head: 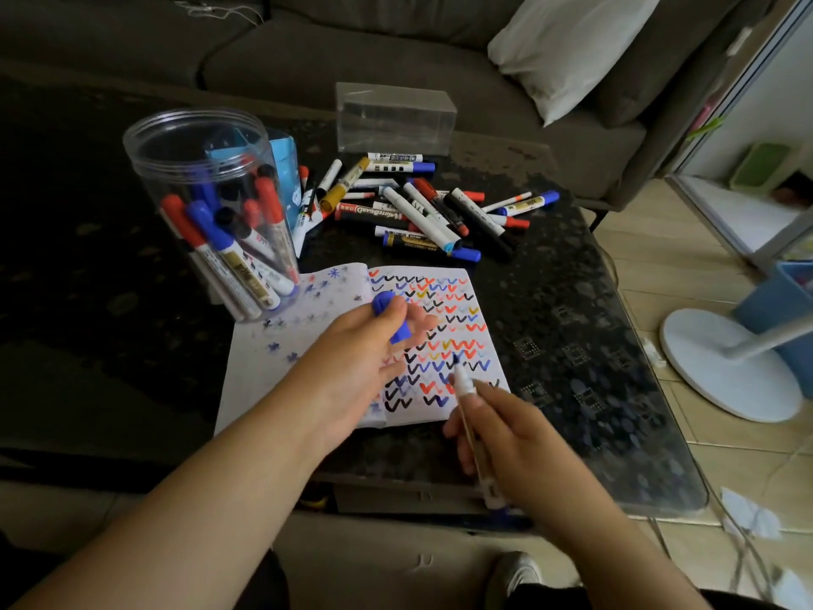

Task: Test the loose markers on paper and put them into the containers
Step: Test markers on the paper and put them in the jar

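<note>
An open notebook lies on the dark table, its right page full of coloured zigzag marks. My right hand holds an uncapped blue marker, tip just above or on the page's lower rows. My left hand grips the marker's blue cap and hovers over the notebook. A clear round jar at the left holds several red, blue and black markers. A pile of loose markers lies behind the notebook. A clear rectangular box stands beyond the pile.
A blue carton stands behind the jar. The glass-topped table's edge runs down the right side. A sofa with a white pillow lies beyond the table. A white fan base sits on the tiled floor at the right.
</note>
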